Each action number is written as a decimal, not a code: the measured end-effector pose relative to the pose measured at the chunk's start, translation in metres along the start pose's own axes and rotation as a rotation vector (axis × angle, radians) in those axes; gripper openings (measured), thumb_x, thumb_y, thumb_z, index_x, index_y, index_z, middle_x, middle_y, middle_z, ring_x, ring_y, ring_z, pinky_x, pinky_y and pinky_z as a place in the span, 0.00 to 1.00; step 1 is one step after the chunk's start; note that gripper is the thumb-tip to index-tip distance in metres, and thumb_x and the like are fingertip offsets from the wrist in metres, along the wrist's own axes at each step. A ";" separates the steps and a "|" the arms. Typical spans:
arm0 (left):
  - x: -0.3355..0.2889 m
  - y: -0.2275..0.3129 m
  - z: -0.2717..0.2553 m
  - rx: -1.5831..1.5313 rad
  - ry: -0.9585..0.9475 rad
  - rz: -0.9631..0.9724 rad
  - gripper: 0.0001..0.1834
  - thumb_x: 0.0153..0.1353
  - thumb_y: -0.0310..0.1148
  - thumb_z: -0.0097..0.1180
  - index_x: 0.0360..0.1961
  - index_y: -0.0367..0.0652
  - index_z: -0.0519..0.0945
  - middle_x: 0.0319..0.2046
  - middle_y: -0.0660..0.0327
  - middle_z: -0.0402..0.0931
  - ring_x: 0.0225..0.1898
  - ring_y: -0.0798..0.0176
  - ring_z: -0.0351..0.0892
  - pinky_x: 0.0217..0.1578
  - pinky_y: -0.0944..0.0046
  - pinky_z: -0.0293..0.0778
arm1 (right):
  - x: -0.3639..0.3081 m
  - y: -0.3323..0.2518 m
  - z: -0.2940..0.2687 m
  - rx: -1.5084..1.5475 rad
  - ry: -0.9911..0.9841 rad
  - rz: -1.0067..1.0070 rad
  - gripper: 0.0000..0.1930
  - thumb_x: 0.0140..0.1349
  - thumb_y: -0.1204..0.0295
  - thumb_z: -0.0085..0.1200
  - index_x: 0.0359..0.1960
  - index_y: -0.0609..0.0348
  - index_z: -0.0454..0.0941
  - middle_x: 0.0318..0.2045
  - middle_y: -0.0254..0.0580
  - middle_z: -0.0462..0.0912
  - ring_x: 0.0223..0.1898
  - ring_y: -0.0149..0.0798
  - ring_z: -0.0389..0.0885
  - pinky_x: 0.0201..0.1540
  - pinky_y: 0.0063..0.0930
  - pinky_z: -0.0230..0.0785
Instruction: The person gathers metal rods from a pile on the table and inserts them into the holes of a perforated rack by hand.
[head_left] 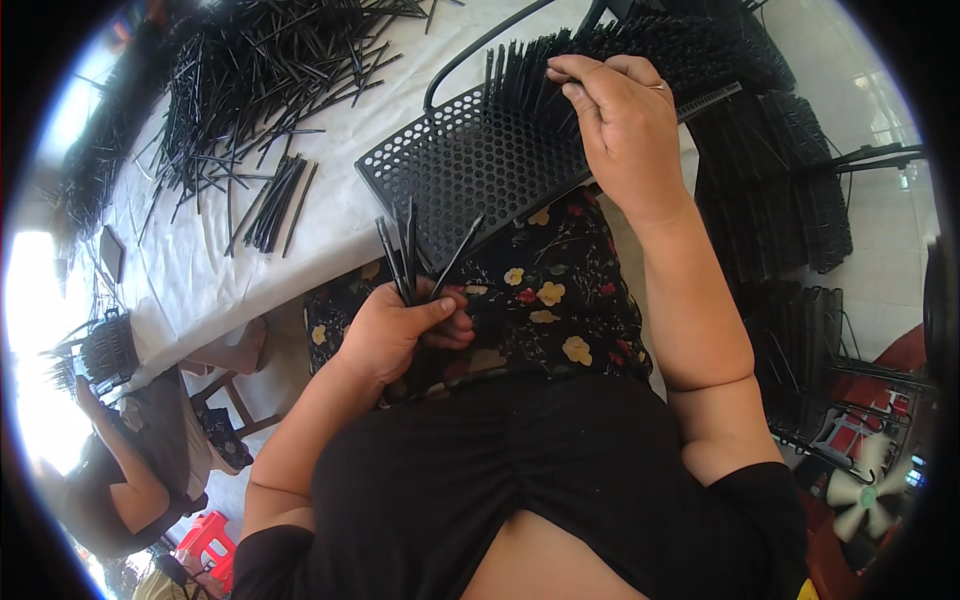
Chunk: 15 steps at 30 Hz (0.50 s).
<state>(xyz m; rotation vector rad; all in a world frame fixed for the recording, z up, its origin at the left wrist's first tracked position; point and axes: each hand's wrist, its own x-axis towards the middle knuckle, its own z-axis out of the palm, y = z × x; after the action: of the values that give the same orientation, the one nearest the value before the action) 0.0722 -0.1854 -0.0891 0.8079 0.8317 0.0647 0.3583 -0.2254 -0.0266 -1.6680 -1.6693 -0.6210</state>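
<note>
My left hand (405,325) is closed around several thin black sticks (408,255), which fan upward out of the fist in front of my lap. A black rack (460,165) with a honeycomb of holes lies at the table's front edge, its near side over my lap. Many black sticks (505,80) stand upright in its far and right-hand holes, while the left part shows bare holes. Over these standing sticks my right hand (625,125) is raised, thumb and fingertips pinched together. Whatever sits between those fingertips is too small to make out.
A big heap of loose black sticks (240,75) covers the table's far left, with a small bundle (275,205) nearer. Filled black racks (780,180) are stacked at the right, above a fan (865,495). Another person (130,460) works at the left, near a red stool (208,545).
</note>
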 end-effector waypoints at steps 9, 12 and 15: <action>-0.002 0.000 0.002 0.011 0.024 0.011 0.07 0.66 0.25 0.52 0.41 0.30 0.75 0.29 0.51 0.80 0.31 0.53 0.84 0.34 0.59 0.84 | 0.017 -0.005 -0.011 -0.213 -0.151 -0.041 0.16 0.65 0.74 0.53 0.55 0.60 0.74 0.46 0.44 0.83 0.60 0.51 0.72 0.62 0.49 0.61; -0.003 0.001 0.003 -0.002 0.020 0.012 0.07 0.66 0.25 0.53 0.40 0.30 0.76 0.29 0.51 0.80 0.30 0.54 0.84 0.33 0.59 0.84 | 0.013 0.006 -0.007 -0.134 -0.218 0.090 0.14 0.69 0.65 0.48 0.53 0.45 0.80 0.45 0.34 0.85 0.65 0.44 0.68 0.68 0.53 0.50; -0.003 0.000 0.002 -0.009 0.019 0.013 0.08 0.66 0.26 0.54 0.40 0.30 0.76 0.29 0.51 0.80 0.30 0.54 0.84 0.33 0.58 0.84 | 0.004 0.018 -0.001 -0.187 -0.195 0.009 0.13 0.67 0.65 0.49 0.49 0.50 0.80 0.42 0.37 0.86 0.58 0.45 0.75 0.64 0.58 0.56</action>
<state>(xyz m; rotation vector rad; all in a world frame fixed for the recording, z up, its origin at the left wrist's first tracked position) 0.0714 -0.1876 -0.0869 0.8050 0.8436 0.0874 0.3768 -0.2224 -0.0258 -1.9208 -1.7833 -0.6440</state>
